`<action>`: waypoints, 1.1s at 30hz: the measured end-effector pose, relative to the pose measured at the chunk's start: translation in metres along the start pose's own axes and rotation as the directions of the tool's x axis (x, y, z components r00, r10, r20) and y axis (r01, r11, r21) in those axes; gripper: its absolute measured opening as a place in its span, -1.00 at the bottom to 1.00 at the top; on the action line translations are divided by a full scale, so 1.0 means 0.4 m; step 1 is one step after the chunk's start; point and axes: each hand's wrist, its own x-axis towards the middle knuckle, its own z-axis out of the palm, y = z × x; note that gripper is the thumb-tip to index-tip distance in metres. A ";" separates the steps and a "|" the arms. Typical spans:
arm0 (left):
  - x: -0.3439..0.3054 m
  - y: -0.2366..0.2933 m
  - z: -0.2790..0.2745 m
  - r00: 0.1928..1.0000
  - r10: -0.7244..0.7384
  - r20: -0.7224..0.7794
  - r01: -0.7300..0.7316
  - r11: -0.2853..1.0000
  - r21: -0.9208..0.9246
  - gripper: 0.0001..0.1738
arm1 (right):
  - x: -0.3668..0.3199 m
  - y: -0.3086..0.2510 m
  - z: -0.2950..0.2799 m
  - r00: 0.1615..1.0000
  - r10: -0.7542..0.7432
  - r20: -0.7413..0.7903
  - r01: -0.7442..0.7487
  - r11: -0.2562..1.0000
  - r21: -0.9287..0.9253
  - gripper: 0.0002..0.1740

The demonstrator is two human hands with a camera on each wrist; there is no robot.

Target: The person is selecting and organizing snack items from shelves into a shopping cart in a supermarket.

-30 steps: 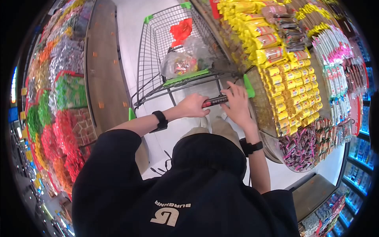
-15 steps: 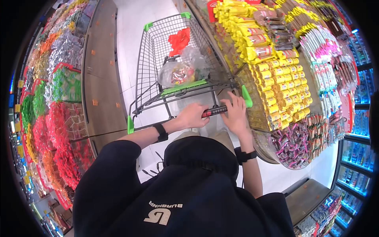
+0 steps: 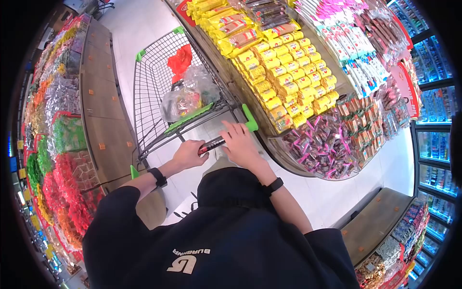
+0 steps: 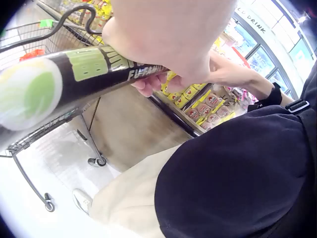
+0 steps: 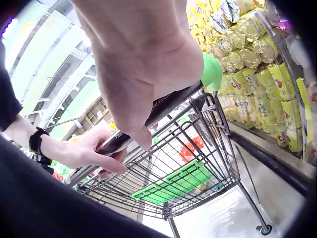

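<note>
My left hand (image 3: 190,153) grips the dark printed handle bar (image 3: 211,144) of a wire shopping cart (image 3: 147,89) with green corners. On the same bar, close to its right green end, my right hand (image 3: 238,144) holds on, its fingers over the top; the right wrist view shows the thumb coming down around the handle (image 5: 171,100). Inside the cart lie a red plastic bag (image 3: 180,62) and clear plastic bags (image 3: 202,79), one with colourful packages in it. The left wrist view shows the handle's green-and-white print (image 4: 89,67) up close.
Right of the cart, a rounded display counter (image 3: 288,161) bears yellow-wrapped packs (image 3: 288,72) and other snacks. Along the left runs a wooden-fronted shelf (image 3: 103,115) piled with colourful packets. Lit drink coolers (image 3: 435,144) line the far right, with a low wooden stand (image 3: 380,224) before them.
The cart and both hands have shifted left in the head view, and more of the right-hand display and its rounded end has come into sight. Both hands stay on the handle.
</note>
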 end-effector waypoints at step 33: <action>-0.213 0.175 0.250 0.877 0.470 -0.100 -0.440 0.869 0.227 -0.62 | -0.318 -0.089 -0.087 0.947 0.150 0.282 -0.133 0.988 -0.080 -0.33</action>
